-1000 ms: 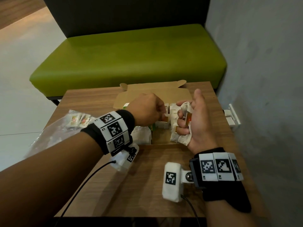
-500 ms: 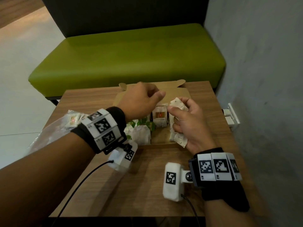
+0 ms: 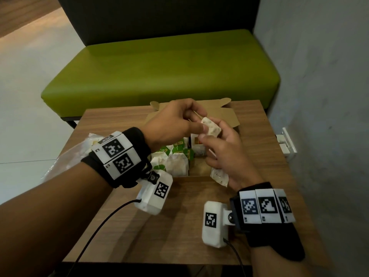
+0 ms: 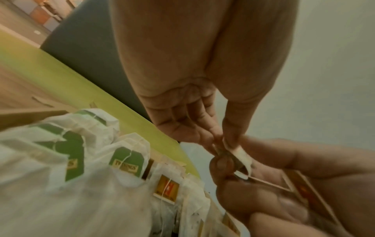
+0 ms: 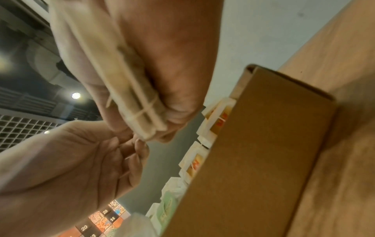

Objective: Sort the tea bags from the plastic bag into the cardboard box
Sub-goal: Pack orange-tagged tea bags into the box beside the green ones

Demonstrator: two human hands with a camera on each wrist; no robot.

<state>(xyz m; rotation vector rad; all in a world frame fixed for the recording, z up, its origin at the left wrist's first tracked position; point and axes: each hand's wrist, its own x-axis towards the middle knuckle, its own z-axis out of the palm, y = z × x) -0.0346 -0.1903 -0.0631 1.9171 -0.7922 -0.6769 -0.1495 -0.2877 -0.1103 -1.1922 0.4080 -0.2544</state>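
The open cardboard box [image 3: 231, 120] stands at the table's far middle. It holds several tea bags with green tags [image 3: 176, 150] on the left and orange tags [image 4: 166, 189] on the right. My right hand [image 3: 214, 136] hovers over the box's right side and grips a stack of white tea bags [image 5: 131, 99]. My left hand [image 3: 202, 121] is just left of it. Its thumb and fingers pinch the top tea bag [image 3: 211, 127] of that stack, seen close in the left wrist view [image 4: 237, 150]. The clear plastic bag [image 3: 65, 162] lies at the table's left edge, partly hidden behind my left wrist.
The small wooden table [image 3: 179, 226] ends near my body and at the right by a grey wall [image 3: 319, 96]. A green bench [image 3: 159, 70] stands behind the table. A white fitting [image 3: 287, 144] sits low on the wall. Cables run from both wrist cameras.
My left hand rose out of the box and moved right to the stack. It now pinches the top tea bag. My right hand lifted and turned the stack toward it.
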